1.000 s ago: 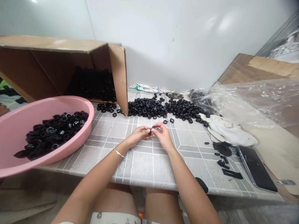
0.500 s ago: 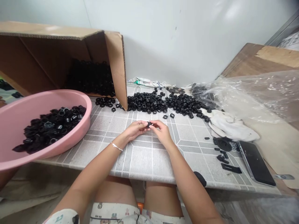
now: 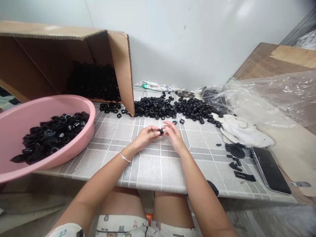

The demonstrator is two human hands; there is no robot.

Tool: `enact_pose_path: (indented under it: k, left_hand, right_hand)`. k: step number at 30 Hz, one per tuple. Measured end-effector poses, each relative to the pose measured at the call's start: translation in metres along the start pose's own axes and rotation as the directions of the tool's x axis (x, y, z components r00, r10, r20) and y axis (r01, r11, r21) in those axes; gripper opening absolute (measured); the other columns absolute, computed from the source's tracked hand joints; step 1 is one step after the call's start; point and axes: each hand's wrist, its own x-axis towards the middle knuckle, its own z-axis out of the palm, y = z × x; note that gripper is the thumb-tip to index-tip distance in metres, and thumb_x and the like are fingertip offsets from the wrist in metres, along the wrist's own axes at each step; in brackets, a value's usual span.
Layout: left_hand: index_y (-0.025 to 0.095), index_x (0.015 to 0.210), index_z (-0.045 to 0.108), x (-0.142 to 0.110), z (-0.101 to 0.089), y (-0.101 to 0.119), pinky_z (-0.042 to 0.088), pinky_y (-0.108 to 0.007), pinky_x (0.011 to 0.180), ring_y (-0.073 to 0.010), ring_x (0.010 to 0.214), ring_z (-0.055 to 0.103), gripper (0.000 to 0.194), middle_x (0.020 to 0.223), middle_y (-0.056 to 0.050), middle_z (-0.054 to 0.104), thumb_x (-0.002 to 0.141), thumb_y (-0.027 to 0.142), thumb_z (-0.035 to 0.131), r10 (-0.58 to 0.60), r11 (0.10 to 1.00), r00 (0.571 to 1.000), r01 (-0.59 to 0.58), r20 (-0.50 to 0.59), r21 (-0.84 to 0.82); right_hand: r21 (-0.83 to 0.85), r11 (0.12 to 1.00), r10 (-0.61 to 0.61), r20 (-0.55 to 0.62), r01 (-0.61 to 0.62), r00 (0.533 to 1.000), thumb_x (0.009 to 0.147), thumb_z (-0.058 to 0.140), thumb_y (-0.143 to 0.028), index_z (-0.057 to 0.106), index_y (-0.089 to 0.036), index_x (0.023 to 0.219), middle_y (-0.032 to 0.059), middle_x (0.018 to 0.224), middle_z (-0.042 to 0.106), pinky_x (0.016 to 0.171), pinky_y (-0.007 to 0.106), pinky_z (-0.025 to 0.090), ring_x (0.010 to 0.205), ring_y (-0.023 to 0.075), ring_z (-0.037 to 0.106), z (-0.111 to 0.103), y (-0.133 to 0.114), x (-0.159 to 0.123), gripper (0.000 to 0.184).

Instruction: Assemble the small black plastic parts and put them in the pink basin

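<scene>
A small black plastic ring, nut-like in shape (image 3: 160,131), is held just above the table between both hands. My left hand (image 3: 146,137) pinches it from the left with thumb and fingers. At its right side, the fingertips of my right hand (image 3: 174,136) are closed on the edge, with the index finger lifted a little above. Beyond the hands lies a heap of black rings (image 3: 155,108), and beside it a second heap of small black parts (image 3: 195,110). Two loose rings (image 3: 182,121) sit in front of these heaps.
A pink basin (image 3: 92,115) with many black rings stands at the left. Behind it a cardboard box (image 3: 120,65) lies on its side, black parts inside. To the right are white gloves (image 3: 247,133), a phone (image 3: 271,169), black scraps (image 3: 244,176) and clear plastic film (image 3: 271,98).
My right hand's fingers have loosened and shifted slightly right, with the index finger raised. The black ring has moved a little right and shows more of itself.
</scene>
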Motion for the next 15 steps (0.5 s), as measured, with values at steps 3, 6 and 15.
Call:
enact_pose_path:
  k: [3, 6, 15]
  left_hand:
    - [0.012, 0.086, 0.064, 0.0005, -0.0022, 0.0023, 0.046, -0.03, 0.085, -0.0117, 0.08, 0.062, 0.038, 0.085, -0.002, 0.066, 0.06, 0.029, 0.084, -0.003, 1.0, 1.0, 0.003, -0.011, -0.012]
    - [0.011, 0.08, 0.063, 0.0004, -0.0043, 0.0039, 0.046, -0.028, 0.082, -0.0105, 0.076, 0.061, 0.036, 0.079, -0.001, 0.065, 0.058, 0.03, 0.085, -0.027, 1.0, 1.0, 0.027, -0.015, 0.009]
    - [0.012, 0.075, 0.058, -0.0043, -0.0001, 0.0036, 0.046, -0.029, 0.082, -0.0117, 0.077, 0.064, 0.035, 0.076, 0.0, 0.064, 0.06, 0.028, 0.084, -0.084, 0.996, 0.996, 0.085, 0.04, -0.017]
  right_hand:
    - [0.037, 0.999, 0.034, 0.114, -0.038, 0.993, 0.076, 0.067, -0.043, 0.066, -0.025, 0.098, 0.002, 0.096, 0.067, 0.079, 0.032, 0.05, 0.079, 0.0156, 0.061, -0.0029, -0.0024, 0.0007, 0.029]
    - [0.07, 0.995, 0.064, 0.127, -0.073, 0.99, 0.071, 0.073, -0.044, 0.068, -0.024, 0.091, 0.0028, 0.09, 0.069, 0.081, 0.037, 0.052, 0.08, 0.0178, 0.062, -0.0015, -0.0021, 0.0003, 0.029]
    - [-0.015, 0.997, 0.077, 0.011, -0.077, 0.997, 0.068, 0.073, -0.054, 0.052, -0.021, 0.062, -0.0029, 0.059, 0.054, 0.061, 0.03, 0.048, 0.059, 0.0139, 0.053, 0.0049, 0.0018, -0.0021, 0.039]
